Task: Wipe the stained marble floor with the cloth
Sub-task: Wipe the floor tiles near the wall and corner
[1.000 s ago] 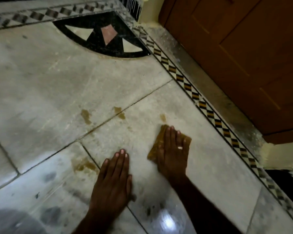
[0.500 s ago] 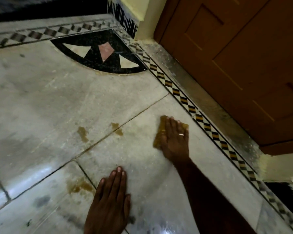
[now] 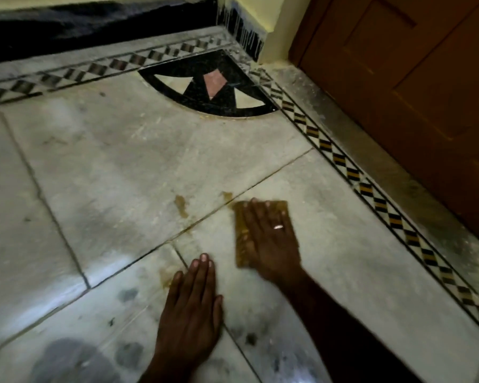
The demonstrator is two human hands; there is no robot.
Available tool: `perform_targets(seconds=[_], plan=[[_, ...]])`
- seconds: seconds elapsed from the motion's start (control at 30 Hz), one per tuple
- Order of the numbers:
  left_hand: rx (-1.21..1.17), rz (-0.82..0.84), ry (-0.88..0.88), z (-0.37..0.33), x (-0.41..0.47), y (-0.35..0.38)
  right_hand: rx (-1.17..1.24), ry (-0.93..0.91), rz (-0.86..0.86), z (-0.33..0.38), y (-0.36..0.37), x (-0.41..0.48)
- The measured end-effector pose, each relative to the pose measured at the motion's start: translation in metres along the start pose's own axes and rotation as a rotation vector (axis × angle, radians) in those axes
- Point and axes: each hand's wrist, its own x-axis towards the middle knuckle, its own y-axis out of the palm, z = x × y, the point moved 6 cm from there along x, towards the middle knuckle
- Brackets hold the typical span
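A brownish-yellow cloth (image 3: pixel 242 233) lies flat on the pale marble floor (image 3: pixel 122 167). My right hand (image 3: pixel 271 239), with a ring on one finger, presses flat on top of the cloth with straight fingers. My left hand (image 3: pixel 190 316) rests flat on the floor just below and left of the cloth, holding nothing. Brown stains mark the marble: one streak (image 3: pixel 181 205) left of the cloth, a small spot (image 3: pixel 227 195) by the cloth's top corner near the tile joint, and a patch (image 3: pixel 168 276) at my left fingertips.
A brown wooden door (image 3: pixel 426 92) stands at the right behind a dusty threshold strip (image 3: pixel 393 172). A black-and-yellow diamond border (image 3: pixel 371 194) runs along it. A black fan-shaped inlay (image 3: pixel 213 87) fills the far corner, and a dark skirting (image 3: pixel 94 29) lines the back wall.
My right hand has slid the cloth left and back toward me, up to the tile joint. My left hand has stayed planted on the floor. The view has tilted up.
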Motion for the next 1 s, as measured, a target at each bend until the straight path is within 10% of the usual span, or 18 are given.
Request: perform_targets(seconds=[0.2,0.47,0.77,1.0], plan=[[-0.002,0.023,-0.063,0.021,-0.017,-0.009,-0.057,0.237,-0.03,-0.003,0.0,-0.08],[0.019,0.035,-0.13,0.04,-0.041,-0.017,0.049,-0.203,-0.065,0.108,-0.006,-0.055],[0.072,0.092,-0.336,0.082,-0.072,-0.033,-0.016,0.058,-0.048,0.076,0.0,-0.105],[0.123,0.103,-0.46,0.104,-0.087,-0.036,0.208,-0.57,-0.078,0.207,-0.017,-0.092]])
